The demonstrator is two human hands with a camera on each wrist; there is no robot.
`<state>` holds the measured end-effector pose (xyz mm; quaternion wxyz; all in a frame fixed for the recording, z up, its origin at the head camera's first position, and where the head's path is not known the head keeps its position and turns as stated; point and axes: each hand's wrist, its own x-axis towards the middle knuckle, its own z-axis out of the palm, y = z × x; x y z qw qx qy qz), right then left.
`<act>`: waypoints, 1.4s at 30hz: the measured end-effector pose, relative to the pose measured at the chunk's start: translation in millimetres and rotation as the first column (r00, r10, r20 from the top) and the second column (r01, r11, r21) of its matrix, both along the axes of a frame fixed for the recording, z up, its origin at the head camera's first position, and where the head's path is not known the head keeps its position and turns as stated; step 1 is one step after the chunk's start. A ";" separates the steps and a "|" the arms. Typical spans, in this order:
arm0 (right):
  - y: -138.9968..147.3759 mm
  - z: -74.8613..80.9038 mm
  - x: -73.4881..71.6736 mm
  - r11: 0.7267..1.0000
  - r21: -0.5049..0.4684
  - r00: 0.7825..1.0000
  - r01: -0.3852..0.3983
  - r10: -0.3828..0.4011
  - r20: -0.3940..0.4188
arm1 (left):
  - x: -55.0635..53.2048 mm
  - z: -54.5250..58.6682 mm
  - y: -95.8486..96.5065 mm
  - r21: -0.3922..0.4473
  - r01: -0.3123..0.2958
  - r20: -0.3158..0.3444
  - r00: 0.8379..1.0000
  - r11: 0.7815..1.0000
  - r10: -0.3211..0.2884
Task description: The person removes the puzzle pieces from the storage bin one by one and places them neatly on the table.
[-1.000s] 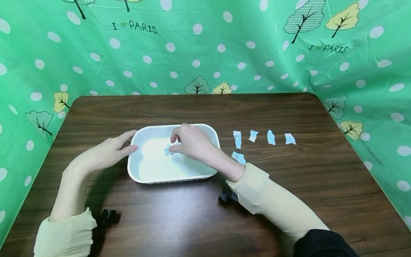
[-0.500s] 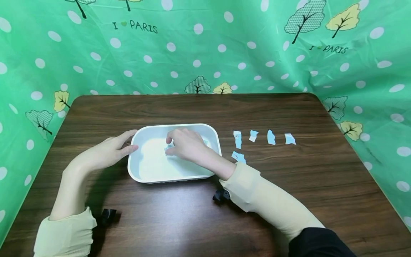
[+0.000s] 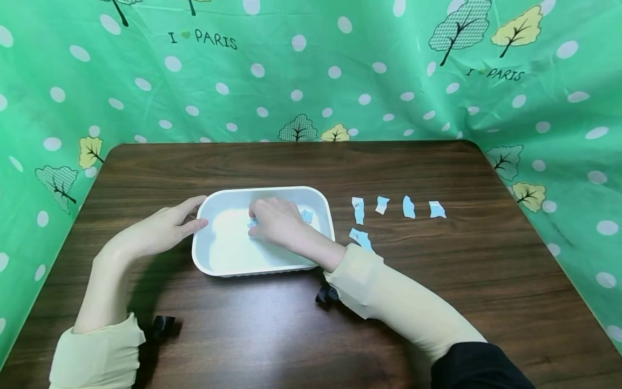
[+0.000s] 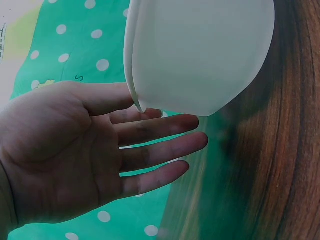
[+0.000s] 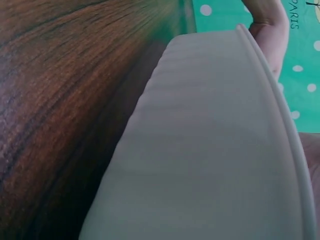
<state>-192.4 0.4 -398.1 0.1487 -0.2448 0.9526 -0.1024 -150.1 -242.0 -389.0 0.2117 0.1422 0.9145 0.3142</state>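
A white plastic tray [image 3: 264, 271] stands on the table. My left hand [image 3: 160, 229] holds its left end; in the left wrist view the thumb lies over the rim and the other fingers extend outside and below it. My right hand [image 3: 277, 220] reaches down into the tray, thumb and index finger bent around a small torn blue piece of paper [image 3: 251, 222], mostly covered by the fingers. Behind that hand lies another blue paper piece [image 3: 306, 216]. The tray's ribbed side [image 5: 200, 130] fills the right wrist view, where the right fingers are hidden.
Right of the tray, several torn blue-and-white paper pieces [image 3: 409, 207] lie in a row on the brown wooden table [image 3: 486, 270]. One more piece [image 3: 361, 237] lies in front of them, near the right sleeve. A green dotted curtain [image 3: 311, 70] hangs behind the table.
My right hand has moved slightly left and down over the paper piece, covering most of it. The other piece in the tray has come into view behind it. My left hand has stayed on the rim.
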 end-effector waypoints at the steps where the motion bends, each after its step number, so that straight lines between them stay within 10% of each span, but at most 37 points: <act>1: -0.5 -1.1 -0.1 1.000 0.002 1.000 -0.001 0.001 -0.005 | 0.0 0.2 0.0 0.000 0.001 -0.002 1.000 1.000 -0.001; 42: -3.2 -6.0 3.2 1.000 0.026 0.999 0.007 -0.006 -0.032 | 0.1 0.1 0.6 -0.005 0.007 -0.025 1.000 1.000 -0.007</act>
